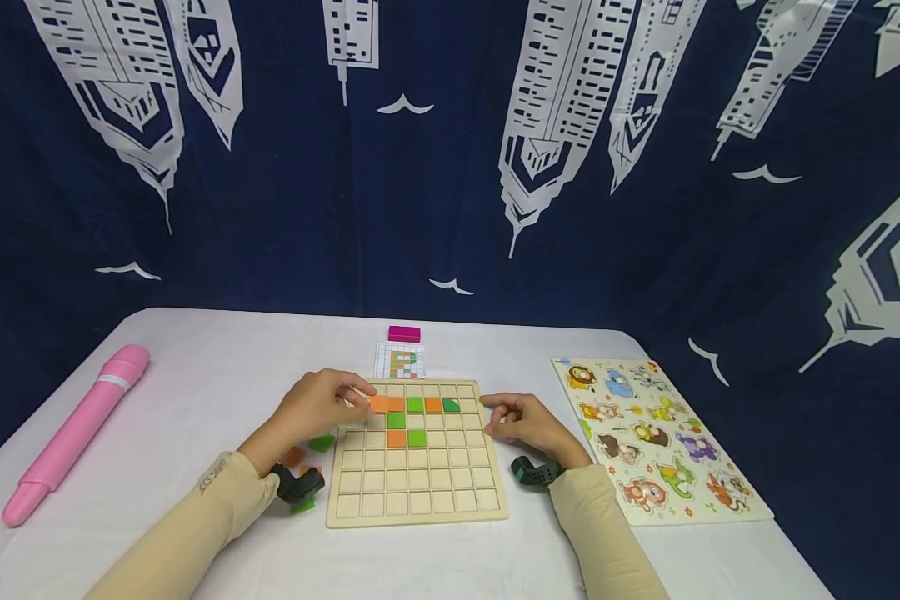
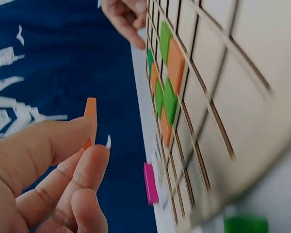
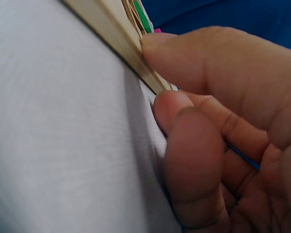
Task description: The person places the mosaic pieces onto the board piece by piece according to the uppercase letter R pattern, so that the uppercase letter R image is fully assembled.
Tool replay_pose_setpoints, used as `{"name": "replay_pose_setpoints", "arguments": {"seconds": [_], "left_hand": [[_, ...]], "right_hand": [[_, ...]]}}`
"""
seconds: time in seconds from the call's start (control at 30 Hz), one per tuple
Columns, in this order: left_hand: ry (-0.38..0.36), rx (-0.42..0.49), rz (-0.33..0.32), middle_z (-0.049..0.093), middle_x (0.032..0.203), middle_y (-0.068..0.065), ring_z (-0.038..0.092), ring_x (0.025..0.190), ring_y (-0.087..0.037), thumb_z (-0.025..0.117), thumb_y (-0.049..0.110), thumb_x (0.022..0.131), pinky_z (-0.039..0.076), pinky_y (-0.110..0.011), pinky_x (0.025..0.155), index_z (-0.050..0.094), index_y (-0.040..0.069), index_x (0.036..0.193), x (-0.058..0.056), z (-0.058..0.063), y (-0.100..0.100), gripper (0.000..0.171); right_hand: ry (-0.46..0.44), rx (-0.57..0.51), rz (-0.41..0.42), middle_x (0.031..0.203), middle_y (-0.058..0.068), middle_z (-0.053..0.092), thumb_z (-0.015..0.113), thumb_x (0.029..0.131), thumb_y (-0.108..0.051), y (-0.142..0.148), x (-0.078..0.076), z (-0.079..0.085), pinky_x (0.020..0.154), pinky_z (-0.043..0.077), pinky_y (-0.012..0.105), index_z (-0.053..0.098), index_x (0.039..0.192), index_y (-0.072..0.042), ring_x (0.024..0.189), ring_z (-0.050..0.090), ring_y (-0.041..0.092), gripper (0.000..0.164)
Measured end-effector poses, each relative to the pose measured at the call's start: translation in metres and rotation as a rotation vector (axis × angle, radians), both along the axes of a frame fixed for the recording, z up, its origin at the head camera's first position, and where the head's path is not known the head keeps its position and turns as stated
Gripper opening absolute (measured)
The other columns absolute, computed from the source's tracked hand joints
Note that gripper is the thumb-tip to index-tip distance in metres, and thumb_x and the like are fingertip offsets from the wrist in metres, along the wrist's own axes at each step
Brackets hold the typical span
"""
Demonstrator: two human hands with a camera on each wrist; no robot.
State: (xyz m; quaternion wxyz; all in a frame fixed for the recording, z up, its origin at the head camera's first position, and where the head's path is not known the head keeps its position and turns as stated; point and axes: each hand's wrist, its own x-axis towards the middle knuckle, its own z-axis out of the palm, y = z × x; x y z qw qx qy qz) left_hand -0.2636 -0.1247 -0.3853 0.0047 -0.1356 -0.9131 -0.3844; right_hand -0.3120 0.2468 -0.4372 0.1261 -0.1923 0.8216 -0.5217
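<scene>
My left hand [image 1: 322, 408] pinches an orange tile [image 2: 90, 121] between thumb and fingertips, over the upper left of a wooden grid board [image 1: 412, 504]. In the left wrist view the tile stands on edge, apart from the board. Several green and orange tiles lie in the board's cells, among them a green tile [image 1: 396, 421], an orange tile [image 1: 396, 438] and a dark green rounded tile [image 1: 451, 406]. At the board's right edge my right hand [image 1: 521, 423] holds the rim with bent fingers; in the right wrist view its fingertips [image 3: 157, 51] touch the side.
Loose green tiles [image 1: 322, 443] and orange ones lie left of the board, partly behind the left wrist. Beyond the board are a pattern card [image 1: 401, 362] and a magenta block [image 1: 404, 334]. A pink tube [image 1: 78, 433] lies far left; an animal puzzle board [image 1: 656, 442] lies right.
</scene>
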Motion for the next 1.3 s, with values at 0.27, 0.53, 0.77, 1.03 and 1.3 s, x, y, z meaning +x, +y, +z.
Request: {"name": "replay_pose_setpoints", "arguments": {"seconds": [0.27, 0.53, 0.77, 1.03, 1.3], "left_hand": [[0.024, 0.007, -0.03, 0.076, 0.083, 0.012, 0.066, 0.079, -0.011, 0.089, 0.02, 0.084, 0.052, -0.035, 0.07, 0.084, 0.017, 0.108, 0.0, -0.003, 0.034, 0.025], [-0.018, 0.0, -0.002, 0.075, 0.079, 0.014, 0.067, 0.078, -0.009, 0.092, 0.021, 0.083, 0.048, -0.03, 0.061, 0.084, 0.017, 0.105, -0.002, -0.009, 0.063, 0.024], [-0.021, -0.035, -0.013, 0.076, 0.08, 0.014, 0.065, 0.074, -0.008, 0.093, 0.022, 0.082, 0.048, -0.032, 0.061, 0.084, 0.019, 0.101, -0.002, -0.012, 0.078, 0.022], [-0.085, -0.06, -0.022, 0.076, 0.08, 0.014, 0.065, 0.07, -0.008, 0.093, 0.021, 0.081, 0.046, -0.03, 0.059, 0.083, 0.019, 0.099, -0.003, -0.016, 0.089, 0.021], [-0.089, -0.113, -0.051, 0.072, 0.077, 0.014, 0.063, 0.072, -0.009, 0.092, 0.018, 0.081, 0.046, -0.031, 0.062, 0.081, 0.02, 0.094, -0.004, -0.02, 0.09, 0.018]], "right_hand": [[-0.008, -0.004, -0.004, 0.091, 0.003, 0.063, 0.078, 0.093, 0.002, 0.001, 0.0, -0.001, 0.062, 0.044, 0.02, 0.055, 0.145, 0.017, 0.068, 0.049, 0.007, 0.059], [-0.01, -0.001, -0.008, 0.091, 0.002, 0.063, 0.078, 0.092, 0.003, 0.0, 0.0, 0.0, 0.062, 0.044, 0.02, 0.055, 0.145, 0.017, 0.068, 0.049, 0.007, 0.059], [-0.01, -0.004, -0.007, 0.09, 0.002, 0.063, 0.078, 0.092, 0.002, -0.001, 0.001, 0.001, 0.062, 0.044, 0.02, 0.056, 0.144, 0.017, 0.068, 0.049, 0.008, 0.059], [-0.003, 0.0, -0.005, 0.091, 0.002, 0.063, 0.077, 0.092, 0.002, 0.0, -0.001, -0.001, 0.061, 0.044, 0.02, 0.056, 0.144, 0.017, 0.068, 0.049, 0.007, 0.058], [0.006, 0.003, -0.01, 0.089, 0.002, 0.062, 0.077, 0.092, 0.002, 0.0, -0.001, -0.002, 0.061, 0.044, 0.02, 0.057, 0.143, 0.017, 0.067, 0.049, 0.007, 0.057]]}}
